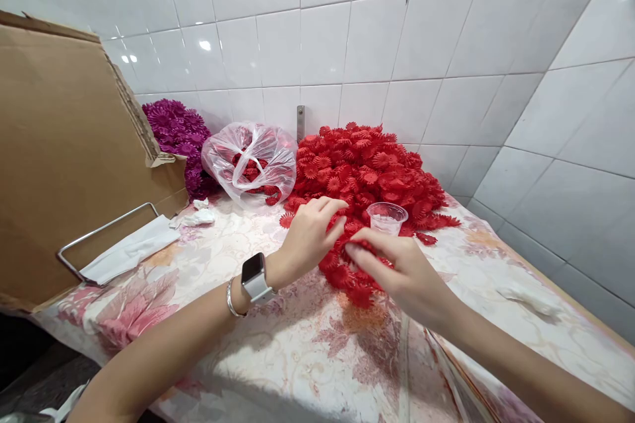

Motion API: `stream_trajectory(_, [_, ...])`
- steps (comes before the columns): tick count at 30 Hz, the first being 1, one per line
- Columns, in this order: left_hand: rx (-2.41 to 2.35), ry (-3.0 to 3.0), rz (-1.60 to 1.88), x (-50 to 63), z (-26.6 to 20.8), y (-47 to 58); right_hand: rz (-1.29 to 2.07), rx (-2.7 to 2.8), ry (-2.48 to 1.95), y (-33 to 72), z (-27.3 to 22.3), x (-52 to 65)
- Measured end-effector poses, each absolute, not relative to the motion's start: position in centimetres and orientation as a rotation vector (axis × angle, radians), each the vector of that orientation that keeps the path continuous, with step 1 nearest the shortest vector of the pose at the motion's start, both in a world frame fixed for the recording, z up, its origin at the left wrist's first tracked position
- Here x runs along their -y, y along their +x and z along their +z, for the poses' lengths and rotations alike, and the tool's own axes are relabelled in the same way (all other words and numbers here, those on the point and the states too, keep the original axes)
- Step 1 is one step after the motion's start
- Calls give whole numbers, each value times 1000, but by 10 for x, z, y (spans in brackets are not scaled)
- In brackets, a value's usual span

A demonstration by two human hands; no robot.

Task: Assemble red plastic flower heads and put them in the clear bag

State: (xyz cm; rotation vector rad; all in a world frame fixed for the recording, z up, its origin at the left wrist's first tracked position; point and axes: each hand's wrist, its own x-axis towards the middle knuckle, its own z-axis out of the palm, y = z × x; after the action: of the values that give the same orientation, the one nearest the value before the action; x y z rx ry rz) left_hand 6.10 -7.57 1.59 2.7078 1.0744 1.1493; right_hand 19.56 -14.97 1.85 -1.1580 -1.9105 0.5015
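The left hand [312, 231] has thumb and fingers spread apart; the right hand [399, 261] curls its fingertips close together over red petals, though whether they pinch one cannot be told. Red artificial flower heads [367, 168] lie beneath both hands and heap up from twelve toward one o'clock, with a clear plastic cup [387, 217] at two. At ten, a translucent plastic bag [285, 165] holds more red ones, with purple flower heads [173, 129] beyond. No finished piece is distinguishable; the many loose flowers suggest plenty remains to handle.
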Motion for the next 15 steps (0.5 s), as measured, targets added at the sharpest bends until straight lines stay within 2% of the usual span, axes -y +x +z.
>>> stream_trajectory(3, [-861, 2330, 1286, 81, 14, 59, 890, 1539, -1198, 207, 7, 134])
stream_trajectory(6, [-746, 2184, 1161, 88, 9, 59, 1124, 1390, -1145, 208, -7, 127])
stream_trajectory(9, [-753, 2123, 1044, 91, 2, 61, 1238, 1298, -1070, 206, -16, 128])
stream_trajectory(15, [-810, 2046, 1053, 92, -7, 64, 1276, 1358, -1116, 208, -17, 131])
